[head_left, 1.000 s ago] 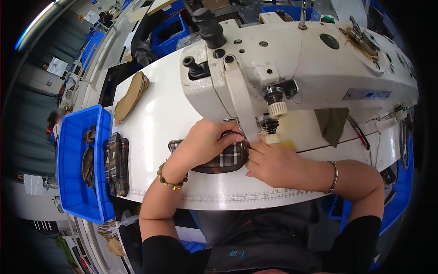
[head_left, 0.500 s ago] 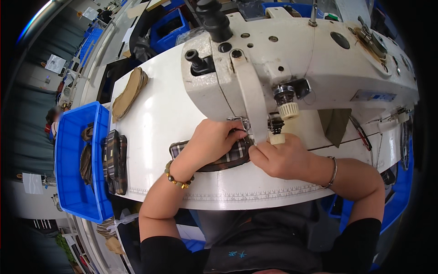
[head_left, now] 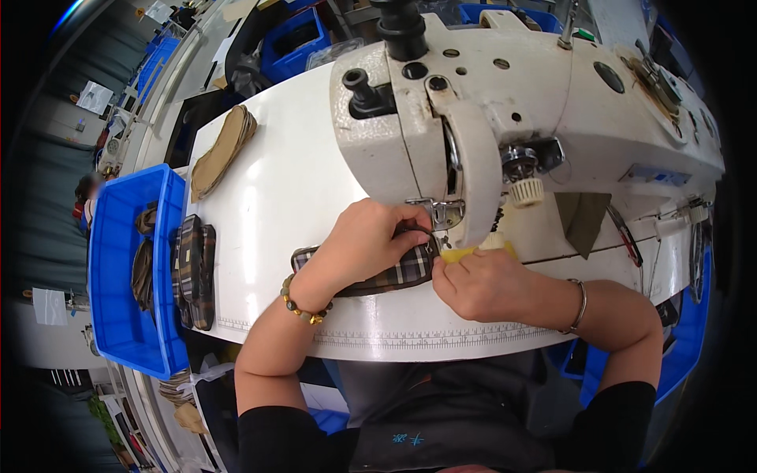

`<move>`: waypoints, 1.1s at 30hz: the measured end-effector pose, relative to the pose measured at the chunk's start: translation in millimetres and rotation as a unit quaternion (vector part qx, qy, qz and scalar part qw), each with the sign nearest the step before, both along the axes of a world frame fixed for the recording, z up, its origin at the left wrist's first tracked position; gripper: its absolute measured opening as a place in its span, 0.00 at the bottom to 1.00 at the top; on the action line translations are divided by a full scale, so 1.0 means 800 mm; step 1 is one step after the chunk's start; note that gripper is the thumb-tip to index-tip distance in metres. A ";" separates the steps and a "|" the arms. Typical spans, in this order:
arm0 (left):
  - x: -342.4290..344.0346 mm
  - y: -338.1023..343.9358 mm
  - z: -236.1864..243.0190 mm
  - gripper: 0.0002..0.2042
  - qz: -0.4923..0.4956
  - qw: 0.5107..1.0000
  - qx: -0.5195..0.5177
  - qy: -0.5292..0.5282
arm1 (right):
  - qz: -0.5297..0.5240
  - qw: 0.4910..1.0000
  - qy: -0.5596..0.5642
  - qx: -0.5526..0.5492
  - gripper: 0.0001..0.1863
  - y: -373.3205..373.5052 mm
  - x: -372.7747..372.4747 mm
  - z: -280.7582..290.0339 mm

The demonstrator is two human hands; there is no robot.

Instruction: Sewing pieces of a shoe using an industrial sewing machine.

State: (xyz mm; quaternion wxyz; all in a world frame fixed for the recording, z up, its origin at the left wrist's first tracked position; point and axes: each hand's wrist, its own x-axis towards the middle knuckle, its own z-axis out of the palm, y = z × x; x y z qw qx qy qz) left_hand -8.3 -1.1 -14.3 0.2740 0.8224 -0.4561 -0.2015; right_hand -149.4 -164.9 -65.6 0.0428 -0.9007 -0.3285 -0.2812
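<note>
A plaid fabric pouch with dark edging [head_left: 382, 276] lies under the white sewing machine [head_left: 520, 110], near its presser foot [head_left: 441, 211]. My left hand [head_left: 371, 240] lies across the pouch, fingers pinched on its upper edge close to the foot. My right hand [head_left: 481, 285] is closed at the pouch's right end, its fingertips partly hidden against the edging. A yellow piece [head_left: 456, 255] shows behind my right fingers.
Left: stacked plaid pouches [head_left: 192, 272], tan pieces [head_left: 221, 154] and a blue bin [head_left: 106, 268] of fabric. Right: olive fabric [head_left: 579, 225] and red-handled scissors [head_left: 627, 236]. Farther back at left, a person [head_left: 85, 197] and another blue bin [head_left: 296, 43].
The machine appears slightly further right in view. My right hand has shifted a little right and its fingers have curled tighter. My left hand has moved slightly upward, still at the pouch's edge.
</note>
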 end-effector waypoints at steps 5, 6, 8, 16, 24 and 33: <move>-0.007 -0.004 -0.001 0.07 0.033 0.999 0.022 -0.036 | -0.006 1.000 -0.012 -0.004 0.10 -0.002 -0.003 0.002; -0.009 -0.005 -0.001 0.06 0.055 0.997 0.034 -0.044 | -0.006 1.000 -0.012 -0.004 0.10 -0.002 -0.004 0.002; -0.009 -0.005 -0.005 0.05 0.057 0.997 0.022 -0.046 | -0.013 0.999 -0.037 -0.008 0.11 0.000 -0.007 0.002; -0.014 -0.006 -0.004 0.04 0.044 0.994 0.004 -0.098 | -0.056 0.997 -0.015 -0.051 0.10 0.006 -0.015 0.001; -0.013 -0.005 -0.006 0.05 0.033 0.993 0.023 -0.115 | -0.054 0.997 -0.039 -0.045 0.10 0.004 -0.012 -0.002; -0.012 -0.004 -0.015 0.10 0.007 0.980 0.063 -0.190 | -0.054 0.998 -0.003 -0.042 0.12 -0.007 -0.008 0.009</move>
